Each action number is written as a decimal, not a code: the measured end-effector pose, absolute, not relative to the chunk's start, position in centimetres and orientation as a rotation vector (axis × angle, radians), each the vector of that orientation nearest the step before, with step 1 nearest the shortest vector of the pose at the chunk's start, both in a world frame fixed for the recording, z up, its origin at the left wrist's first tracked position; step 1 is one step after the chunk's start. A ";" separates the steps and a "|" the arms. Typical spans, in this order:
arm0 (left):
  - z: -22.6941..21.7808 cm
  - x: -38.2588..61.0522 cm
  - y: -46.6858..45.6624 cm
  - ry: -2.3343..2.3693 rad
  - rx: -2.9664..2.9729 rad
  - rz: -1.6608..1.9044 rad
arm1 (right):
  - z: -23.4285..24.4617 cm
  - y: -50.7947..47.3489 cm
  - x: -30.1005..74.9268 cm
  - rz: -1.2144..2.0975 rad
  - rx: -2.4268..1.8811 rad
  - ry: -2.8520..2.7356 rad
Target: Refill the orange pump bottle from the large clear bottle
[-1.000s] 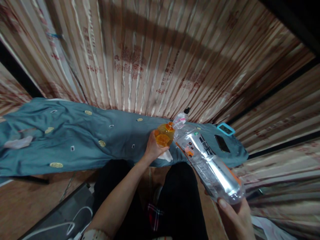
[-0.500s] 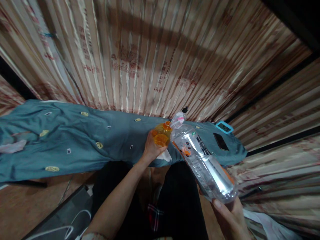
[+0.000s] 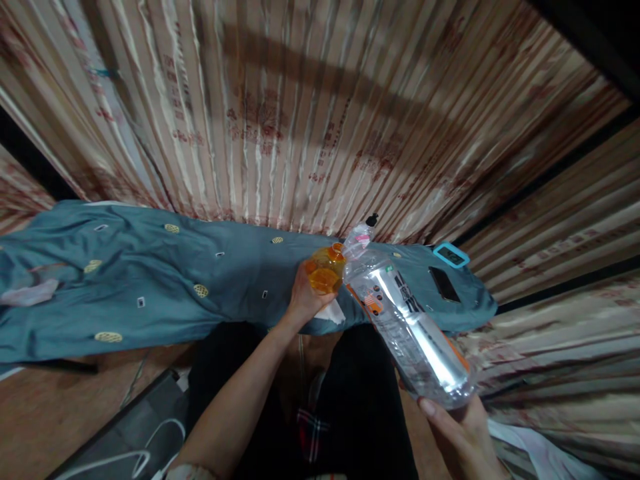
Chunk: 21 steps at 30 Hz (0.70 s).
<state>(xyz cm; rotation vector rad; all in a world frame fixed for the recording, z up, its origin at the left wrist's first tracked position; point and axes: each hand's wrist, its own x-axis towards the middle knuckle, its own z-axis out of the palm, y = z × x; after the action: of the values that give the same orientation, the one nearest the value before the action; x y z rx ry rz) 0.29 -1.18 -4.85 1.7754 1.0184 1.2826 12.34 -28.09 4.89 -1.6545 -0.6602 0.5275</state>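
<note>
My left hand is wrapped round a small orange see-through bottle, whose open neck points up and to the right. My right hand grips the base of a large clear plastic bottle with an orange and black label. That bottle is tilted, its neck end up and left beside the orange bottle's neck; whether the two touch I cannot tell. Behind it stands a clear pump bottle with a black pump head. Under my left hand lies a piece of white tissue.
A teal patterned cloth covers the long narrow table. At its right end lie a dark phone and a blue-framed device. A pinkish-white cloth or tissue lies at far left. Pleated curtains hang behind. Below left is a grey box with a white cable.
The view has shifted very slightly. Both hands keep hold of their bottles in nearly the same positions.
</note>
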 end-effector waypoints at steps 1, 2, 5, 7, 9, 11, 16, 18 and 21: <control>-5.0 0.4 -1.1 1.020 1.778 1.280 | 5.0 -28.1 12.3 0.529 -1.662 -0.658; -5.1 0.4 -1.1 1.023 1.780 1.281 | 5.0 -28.0 12.3 0.524 -1.670 -0.658; -5.6 0.6 -1.0 1.027 1.783 1.303 | 5.0 -28.0 12.3 0.507 -1.676 -0.626; -5.9 0.7 -0.9 1.020 1.781 1.323 | 4.9 -27.9 12.3 0.500 -1.674 -0.593; -6.1 0.7 -0.8 1.011 1.781 1.333 | 4.9 -27.7 12.3 0.478 -1.673 -0.600; -6.3 0.7 -0.8 1.005 1.782 1.329 | 4.7 -27.7 12.6 0.448 -1.671 -0.639; -6.4 0.9 -0.8 1.008 1.744 1.349 | 3.5 -28.2 14.3 0.406 -1.715 -0.627; -6.4 0.9 -0.8 0.997 1.737 1.350 | 3.2 -28.4 14.7 0.418 -1.736 -0.623; -6.3 0.8 -0.9 1.004 1.736 1.334 | 3.4 -28.3 14.4 0.420 -1.729 -0.638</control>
<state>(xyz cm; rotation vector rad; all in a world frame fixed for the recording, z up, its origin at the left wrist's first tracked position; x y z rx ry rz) 0.83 -0.86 -6.28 1.7362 1.0035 1.3342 14.41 -28.30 3.42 -1.7293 -0.6379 0.4202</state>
